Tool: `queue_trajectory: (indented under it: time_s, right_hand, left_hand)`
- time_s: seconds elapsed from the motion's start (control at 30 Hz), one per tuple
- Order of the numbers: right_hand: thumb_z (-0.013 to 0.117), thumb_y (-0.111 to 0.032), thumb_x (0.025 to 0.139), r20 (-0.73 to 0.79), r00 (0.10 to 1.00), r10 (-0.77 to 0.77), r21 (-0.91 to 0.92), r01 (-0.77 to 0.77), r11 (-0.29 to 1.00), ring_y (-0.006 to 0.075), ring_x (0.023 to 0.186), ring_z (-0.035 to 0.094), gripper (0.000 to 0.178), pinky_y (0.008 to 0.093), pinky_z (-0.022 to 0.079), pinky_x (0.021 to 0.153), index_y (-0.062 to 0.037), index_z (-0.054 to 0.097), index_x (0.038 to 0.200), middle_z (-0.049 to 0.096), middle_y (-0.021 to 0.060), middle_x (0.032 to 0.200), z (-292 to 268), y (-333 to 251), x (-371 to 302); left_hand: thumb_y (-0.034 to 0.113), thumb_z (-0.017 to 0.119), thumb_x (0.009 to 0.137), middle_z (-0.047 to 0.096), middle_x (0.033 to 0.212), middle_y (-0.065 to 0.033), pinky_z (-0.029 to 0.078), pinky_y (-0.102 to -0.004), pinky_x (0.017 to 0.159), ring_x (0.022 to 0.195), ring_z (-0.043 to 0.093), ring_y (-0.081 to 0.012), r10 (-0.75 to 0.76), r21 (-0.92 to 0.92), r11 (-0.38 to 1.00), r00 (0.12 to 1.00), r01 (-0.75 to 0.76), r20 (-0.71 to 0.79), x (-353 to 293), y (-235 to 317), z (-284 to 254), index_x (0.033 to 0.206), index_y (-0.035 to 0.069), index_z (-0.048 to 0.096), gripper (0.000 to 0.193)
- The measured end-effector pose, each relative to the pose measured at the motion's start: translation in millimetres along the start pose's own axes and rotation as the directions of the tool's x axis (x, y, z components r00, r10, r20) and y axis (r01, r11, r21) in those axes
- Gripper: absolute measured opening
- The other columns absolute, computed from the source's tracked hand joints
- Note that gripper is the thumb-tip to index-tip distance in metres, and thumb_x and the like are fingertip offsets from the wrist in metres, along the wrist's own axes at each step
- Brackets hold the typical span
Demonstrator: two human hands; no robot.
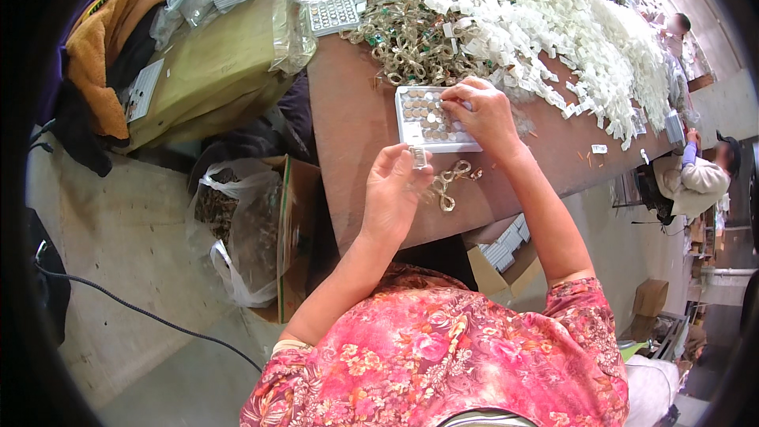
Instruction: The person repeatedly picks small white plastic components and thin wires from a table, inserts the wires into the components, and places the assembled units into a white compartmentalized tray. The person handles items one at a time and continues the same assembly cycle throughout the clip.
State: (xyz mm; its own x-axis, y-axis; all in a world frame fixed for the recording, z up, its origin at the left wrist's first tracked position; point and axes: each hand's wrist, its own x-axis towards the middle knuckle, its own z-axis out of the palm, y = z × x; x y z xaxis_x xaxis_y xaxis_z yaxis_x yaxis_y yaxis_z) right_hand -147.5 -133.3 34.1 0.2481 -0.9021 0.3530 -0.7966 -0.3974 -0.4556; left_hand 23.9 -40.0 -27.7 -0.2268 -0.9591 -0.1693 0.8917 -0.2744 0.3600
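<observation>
A white tray (403, 128) with rows of small round, brownish and pale pieces (424, 105) lies near the table edge in front of me. My right hand (489, 117) reaches over its right side, fingertips pinched together down at the pieces; what they grip, if anything, is hidden. At the tray's near left corner, my left hand (389, 190) is closed, with a small clear plastic piece (418, 157) between thumb and fingers. Just right of that hand, a few loose looped bands (448, 202) lie on the brown table (356, 134).
White and clear plastic pieces (569, 28) form a big heap at the back, beside tangled loops (403, 43). Another tray (334, 14) sits far left. Below are an open carton (294, 229), a plastic bag (237, 221) and a box (506, 257). A person (696, 178) works at right.
</observation>
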Motion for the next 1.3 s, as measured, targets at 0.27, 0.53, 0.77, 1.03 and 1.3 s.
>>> queue_trajectory:
  time_s: [0.27,0.53,0.77,1.03,1.3]
  right_hand:
    - [0.072,-0.002,0.076,-0.041,0.990,-0.138,0.239,0.143,0.960,0.0196,0.072,0.067,0.012,0.0301,0.053,0.064,-0.0040,0.070,0.088,0.068,0.0086,0.082,-16.5,-59.5,-43.7]
    - [0.067,-0.006,0.080,0.123,0.969,-0.215,0.282,0.173,0.944,0.0296,0.069,0.063,0.007,0.0368,0.050,0.059,-0.0043,0.063,0.085,0.061,0.0101,0.076,-27.0,-58.2,-36.4]
    - [0.068,-0.006,0.071,-0.074,0.944,-0.322,0.021,0.324,0.946,0.0252,0.074,0.066,0.020,0.0336,0.053,0.065,-0.0086,0.068,0.090,0.066,0.0059,0.087,-10.1,-62.9,-56.8]
    - [0.071,-0.014,0.078,-0.181,0.984,-0.001,0.295,0.055,0.954,0.0155,0.080,0.066,0.026,0.0284,0.052,0.070,-0.0071,0.069,0.103,0.068,0.0040,0.094,-7.6,-68.7,-70.4]
    - [0.072,-0.014,0.083,0.245,0.890,0.384,0.741,-0.427,0.517,0.0053,0.078,0.060,0.022,0.0228,0.047,0.058,0.0020,0.068,0.098,0.067,0.0014,0.087,-20.3,-67.4,-76.9]
  left_hand:
    - [0.012,0.064,0.092,0.066,0.100,-0.0093,0.053,-0.0331,0.080,0.087,0.064,-0.0197,0.035,-0.011,0.999,0.999,-0.035,0.018,-0.6,-2.1,4.0,0.106,0.009,0.058,0.015]
    - [0.008,0.062,0.093,0.065,0.104,-0.0087,0.053,-0.0349,0.082,0.091,0.063,-0.0187,0.052,0.035,0.998,0.996,-0.054,0.068,-1.3,-2.6,4.8,0.105,0.007,0.059,0.012]
    - [0.011,0.062,0.093,0.064,0.107,-0.0088,0.052,-0.0358,0.085,0.097,0.062,-0.0185,0.058,-0.034,0.998,0.997,-0.056,0.047,-0.6,-2.6,-1.2,0.105,0.007,0.059,0.013]
    - [0.015,0.063,0.093,0.064,0.108,-0.0080,0.052,-0.0340,0.084,0.097,0.062,-0.0178,-0.001,-0.004,1.000,0.988,0.002,0.153,-4.2,0.5,-2.3,0.107,0.007,0.058,0.017]
    - [0.019,0.059,0.096,0.064,0.107,-0.0046,0.055,-0.0303,0.081,0.093,0.064,-0.0150,-0.267,-0.025,0.961,0.952,0.274,0.149,-24.4,-3.2,16.4,0.115,0.007,0.056,0.023]
